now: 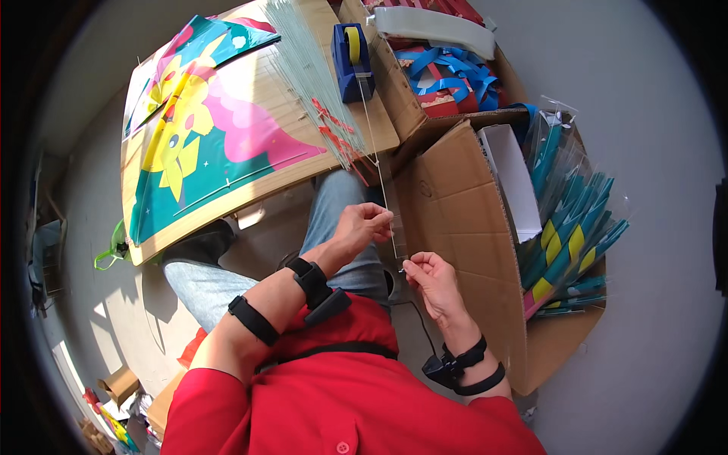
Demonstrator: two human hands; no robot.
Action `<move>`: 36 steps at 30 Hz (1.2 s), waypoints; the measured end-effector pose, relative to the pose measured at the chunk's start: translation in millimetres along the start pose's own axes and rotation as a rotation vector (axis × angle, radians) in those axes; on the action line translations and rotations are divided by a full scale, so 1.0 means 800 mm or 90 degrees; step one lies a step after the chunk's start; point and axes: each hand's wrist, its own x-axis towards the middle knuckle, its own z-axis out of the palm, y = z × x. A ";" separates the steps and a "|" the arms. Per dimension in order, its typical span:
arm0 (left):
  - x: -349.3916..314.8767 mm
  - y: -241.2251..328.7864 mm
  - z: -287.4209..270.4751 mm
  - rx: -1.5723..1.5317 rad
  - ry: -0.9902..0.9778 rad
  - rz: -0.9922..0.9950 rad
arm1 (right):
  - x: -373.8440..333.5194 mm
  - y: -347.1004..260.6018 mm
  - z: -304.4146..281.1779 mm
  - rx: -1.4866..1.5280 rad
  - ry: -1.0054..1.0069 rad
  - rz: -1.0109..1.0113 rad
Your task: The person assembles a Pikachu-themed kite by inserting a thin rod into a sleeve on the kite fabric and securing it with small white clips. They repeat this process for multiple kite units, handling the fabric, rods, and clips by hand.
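Note:
A thin pale rod slants from beside the tape dispenser down to my hands, with a small light fitting partway along it. My left hand is closed in a pinch on the rod near its lower end. At the tip, just below and to the right, my right hand pinches the rod's end between thumb and forefinger. Something clear and shiny, like a strip of tape, shows next to the rod between the hands. The blue tape dispenser with a yellow-cored roll stands at the table's right edge.
On the wooden table lie a printed teal, yellow and pink sheet and a bundle of thin rods with red strips. To my right, cardboard boxes hold blue ribbons and rolled teal packets.

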 end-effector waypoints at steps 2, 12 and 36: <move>0.002 -0.002 0.000 0.005 0.003 0.005 | 0.002 -0.002 -0.007 -0.019 -0.002 0.007; -0.087 0.002 -0.012 -0.015 -0.088 -0.149 | 0.006 -0.017 -0.017 -0.043 -0.050 0.007; 0.199 0.158 -0.105 0.234 0.312 0.199 | 0.030 0.012 -0.040 -0.005 -0.038 0.061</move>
